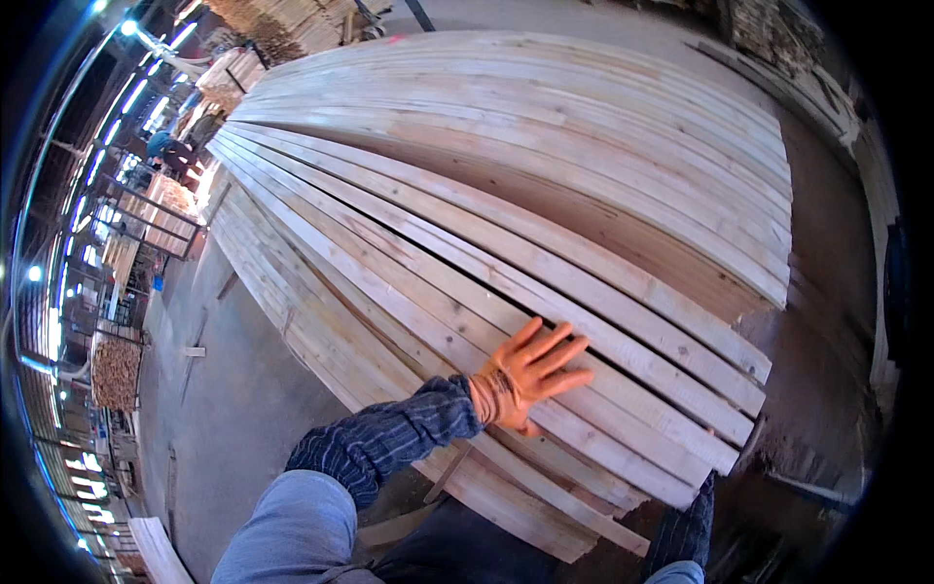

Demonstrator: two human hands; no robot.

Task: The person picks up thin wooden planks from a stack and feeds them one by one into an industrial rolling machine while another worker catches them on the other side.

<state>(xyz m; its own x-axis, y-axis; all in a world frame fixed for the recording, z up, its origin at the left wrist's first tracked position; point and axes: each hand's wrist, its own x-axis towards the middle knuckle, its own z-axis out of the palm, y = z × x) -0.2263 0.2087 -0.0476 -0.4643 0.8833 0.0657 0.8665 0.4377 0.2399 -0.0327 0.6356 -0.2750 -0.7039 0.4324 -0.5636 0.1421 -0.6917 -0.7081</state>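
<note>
My left hand (530,378), in an orange work glove, lies flat with its fingers spread on a row of long, pale wooden boards (418,268). The boards run side by side from the near right towards the far left, with narrow dark gaps between some of them. At the lower right, my right forearm in a dark striped sleeve (686,530) reaches up to the near ends of the boards. Those board ends hide my right hand, so its fingers do not show. Lower boards (516,501) stick out in a layer beneath, on my side.
A broad stack of boards (545,117) stands beyond the row. Concrete floor (209,389) stretches to the left, with a small wood scrap (195,351) on it. Bundled lumber (117,375) stands along the left side. Another person (170,151) bends over far off at the upper left.
</note>
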